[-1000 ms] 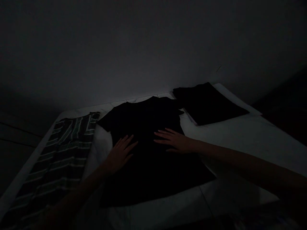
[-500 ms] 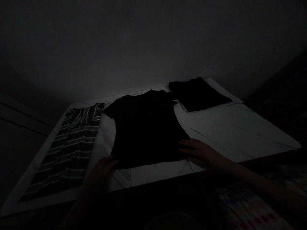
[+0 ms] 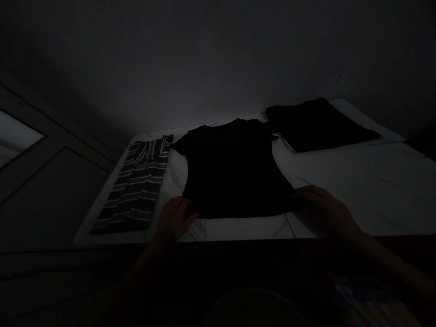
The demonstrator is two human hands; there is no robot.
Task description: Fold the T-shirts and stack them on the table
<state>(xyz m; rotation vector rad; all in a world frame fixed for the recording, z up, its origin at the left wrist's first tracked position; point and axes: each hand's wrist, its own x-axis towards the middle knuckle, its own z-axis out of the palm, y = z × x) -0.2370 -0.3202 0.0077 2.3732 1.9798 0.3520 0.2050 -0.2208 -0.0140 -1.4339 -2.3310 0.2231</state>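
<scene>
Black T-shirt (image 3: 235,168) looks soft and light, easiest taken at its hem (image 3: 241,215), where the left hand (image 3: 173,219) and right hand (image 3: 322,208) rest, any pinch too dark to tell.

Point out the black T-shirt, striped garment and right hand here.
Black T-shirt (image 3: 235,168), head view, on its middle
Striped garment (image 3: 143,181), head view, on its middle
Right hand (image 3: 323,206), head view, on its back

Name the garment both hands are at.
The black T-shirt, spread flat in the middle, with left hand and right hand at its hem corners; the striped garment and folded black garment lie apart.
</scene>
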